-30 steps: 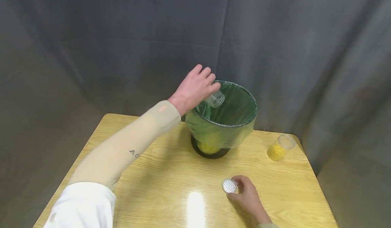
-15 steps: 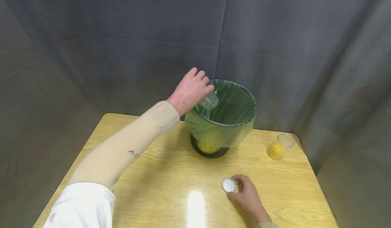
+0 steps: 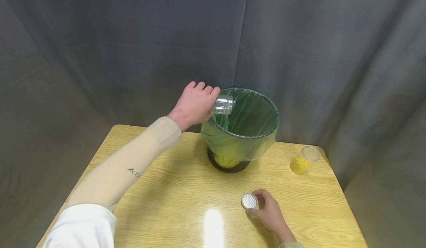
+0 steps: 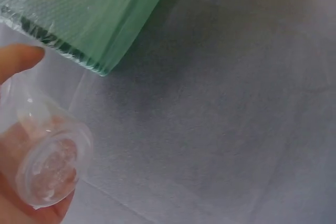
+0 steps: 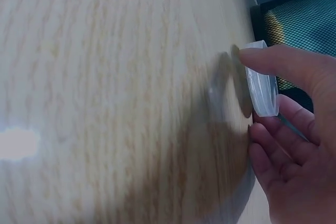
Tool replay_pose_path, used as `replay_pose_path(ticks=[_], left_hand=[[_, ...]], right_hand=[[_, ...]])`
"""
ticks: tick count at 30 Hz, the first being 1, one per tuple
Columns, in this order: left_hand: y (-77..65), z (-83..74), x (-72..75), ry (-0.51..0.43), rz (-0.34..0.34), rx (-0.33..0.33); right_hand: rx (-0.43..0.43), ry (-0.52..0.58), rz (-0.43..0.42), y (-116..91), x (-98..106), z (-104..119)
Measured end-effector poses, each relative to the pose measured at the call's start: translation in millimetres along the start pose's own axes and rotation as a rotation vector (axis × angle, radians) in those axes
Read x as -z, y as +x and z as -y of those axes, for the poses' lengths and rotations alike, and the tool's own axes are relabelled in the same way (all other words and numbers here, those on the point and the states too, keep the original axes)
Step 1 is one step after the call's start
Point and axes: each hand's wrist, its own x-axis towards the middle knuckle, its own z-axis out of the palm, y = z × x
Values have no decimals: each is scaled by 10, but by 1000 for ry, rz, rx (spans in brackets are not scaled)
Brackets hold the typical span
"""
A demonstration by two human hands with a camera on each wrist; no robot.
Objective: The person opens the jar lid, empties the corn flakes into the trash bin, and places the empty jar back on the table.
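My left hand [image 3: 195, 103] grips a clear plastic jar [image 3: 223, 104] by the wastebasket's left rim. The jar lies tipped on its side, its mouth toward the basket. In the left wrist view the see-through jar [image 4: 52, 166] shows fingers through its wall, and no yellow contents appear in it. A green plastic bag lines the mesh wastebasket [image 3: 239, 146] and folds over its rim. Low over the table's front part, my right hand [image 3: 269, 213] pinches a round white lid [image 3: 249, 201] between thumb and fingers. The right wrist view shows the lid [image 5: 262, 87] edge-on.
A second clear jar [image 3: 301, 165], partly filled with small yellow pieces, stands near the right edge of the wooden table [image 3: 186, 189]. Grey curtains [image 3: 159, 48] hang behind the table and along both sides.
My left hand has drawn back leftward and slightly down with the jar, from over the basket's opening to its left rim. The right hand and lid stay in place.
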Motion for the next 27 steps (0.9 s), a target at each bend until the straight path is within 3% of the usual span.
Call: replay_pose_path(ticks=[8,16,27], left_hand=[[-86,66,-74,-153,-111,91],[-264,45,-138,-284,-291,121],[-502,-40,-152,-342,-308,105]], right_hand=[[3,33,2,-9,36,66],[0,65,-5,-22,28,29],[-2,122,-13,-12,29,6]])
